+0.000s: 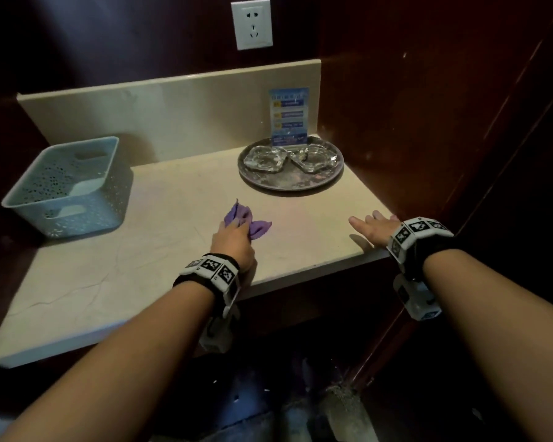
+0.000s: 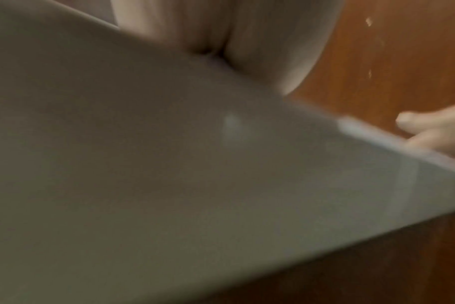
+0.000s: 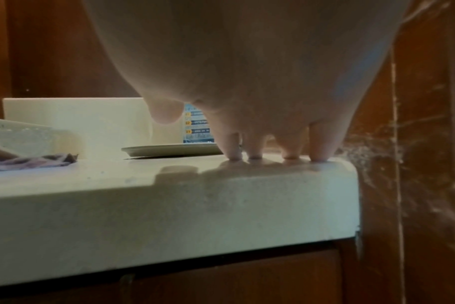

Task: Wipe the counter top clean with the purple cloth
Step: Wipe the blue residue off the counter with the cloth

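A crumpled purple cloth (image 1: 249, 223) lies on the beige counter top (image 1: 160, 250) near its middle. My left hand (image 1: 233, 240) grips the cloth's near end, fingers curled round it, and presses it onto the stone. In the right wrist view the cloth (image 3: 31, 161) shows at the far left. The left wrist view is blurred and shows only my left hand (image 2: 247, 41) above the counter top (image 2: 169, 164). My right hand (image 1: 372, 226) rests flat at the counter's front right corner, and its straight fingertips (image 3: 255, 157) touch the stone.
A pale blue perforated basket (image 1: 67, 186) stands at the left. A round metal tray (image 1: 291, 183) with two glass ashtrays (image 1: 265, 159) and a blue sign card (image 1: 289, 116) sits at the back right. Dark wooden walls (image 1: 444, 122) close in the right and back.
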`<state>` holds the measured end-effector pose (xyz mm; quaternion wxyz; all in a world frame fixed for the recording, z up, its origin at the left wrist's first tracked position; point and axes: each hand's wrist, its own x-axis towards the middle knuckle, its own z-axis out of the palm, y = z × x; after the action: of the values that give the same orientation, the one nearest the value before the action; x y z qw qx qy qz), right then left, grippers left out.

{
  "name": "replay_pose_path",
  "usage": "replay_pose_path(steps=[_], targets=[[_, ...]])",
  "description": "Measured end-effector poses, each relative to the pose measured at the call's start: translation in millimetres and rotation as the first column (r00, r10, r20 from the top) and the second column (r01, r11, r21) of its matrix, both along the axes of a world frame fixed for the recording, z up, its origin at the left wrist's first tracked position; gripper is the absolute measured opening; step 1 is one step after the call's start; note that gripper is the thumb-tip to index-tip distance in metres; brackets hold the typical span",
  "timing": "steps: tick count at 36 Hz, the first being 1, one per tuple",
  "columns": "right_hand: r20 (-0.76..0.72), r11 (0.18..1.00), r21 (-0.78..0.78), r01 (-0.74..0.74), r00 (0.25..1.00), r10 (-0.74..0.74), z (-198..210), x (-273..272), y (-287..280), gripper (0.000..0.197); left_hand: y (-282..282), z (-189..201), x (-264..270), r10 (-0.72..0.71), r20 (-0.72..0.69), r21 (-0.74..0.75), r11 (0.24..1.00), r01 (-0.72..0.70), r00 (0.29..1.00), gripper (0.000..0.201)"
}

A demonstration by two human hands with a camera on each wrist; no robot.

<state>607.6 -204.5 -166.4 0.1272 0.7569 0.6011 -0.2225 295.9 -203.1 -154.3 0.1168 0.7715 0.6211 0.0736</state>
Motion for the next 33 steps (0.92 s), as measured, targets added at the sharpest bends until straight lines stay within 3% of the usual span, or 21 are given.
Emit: replay_pose_path(steps=[2, 7, 12, 16, 18, 21, 24, 26, 29, 33], targets=[[-0.018, 0.999, 0.000, 0.034, 0.999, -0.034, -1.0, -1.0, 1.9, 0.131, -5.5, -1.2, 10.7, -0.028, 0.008, 0.027, 0.999, 0.028, 1.000, 0.047], [-0.017, 0.999, 0.001, 0.044, 0.999, -0.044, 2.3, -5.0, 0.4, 0.132, -30.4, -6.2, 41.1, -0.138, 0.026, 0.082, 0.987, 0.135, 0.990, 0.045], [-0.023, 0.994, 0.040, 0.103, 0.995, -0.102, 1.7, -6.8, -2.3, 0.101, -61.4, -5.9, 70.1, -0.251, 0.054, 0.106, 0.964, 0.244, 0.966, 0.045], [-0.004, 0.998, 0.023, 0.050, 0.999, -0.050, -7.6, 0.1, 6.9, 0.132, -80.9, -1.2, 84.6, -0.357, 0.155, 0.113, 0.933, 0.342, 0.921, 0.047], [0.007, 0.998, 0.022, 0.058, 0.998, -0.059, -5.5, -0.9, 5.2, 0.133, -83.5, 4.5, 82.8, -0.365, 0.230, 0.098, 0.931, 0.352, 0.902, 0.044], [0.019, 0.997, 0.045, 0.055, 0.998, -0.056, 3.1, -4.2, -8.2, 0.124, -84.5, 19.2, 67.8, -0.313, 0.302, 0.141, 0.949, 0.282, 0.900, 0.040], [0.022, 0.996, 0.059, 0.064, 0.998, -0.065, -1.1, -2.5, -8.6, 0.113, -69.3, 33.9, 30.1, -0.186, 0.361, 0.185, 0.975, 0.125, 0.914, 0.038], [0.020, 0.997, 0.047, 0.058, 0.998, -0.059, -2.0, -2.9, -7.1, 0.122, -54.5, 35.1, -2.5, -0.071, 0.323, 0.215, 0.977, 0.000, 0.944, 0.040], [0.013, 0.996, 0.056, 0.070, 0.997, -0.071, -2.4, -4.0, -6.2, 0.112, -47.9, 22.1, -38.5, 0.110, 0.223, 0.151, 0.978, -0.146, 0.969, 0.037], [0.002, 0.992, 0.065, 0.109, 0.994, -0.110, -0.5, -6.8, -6.5, 0.106, -56.7, 5.1, -37.0, 0.156, 0.187, 0.135, 0.974, -0.182, 0.970, 0.039]])
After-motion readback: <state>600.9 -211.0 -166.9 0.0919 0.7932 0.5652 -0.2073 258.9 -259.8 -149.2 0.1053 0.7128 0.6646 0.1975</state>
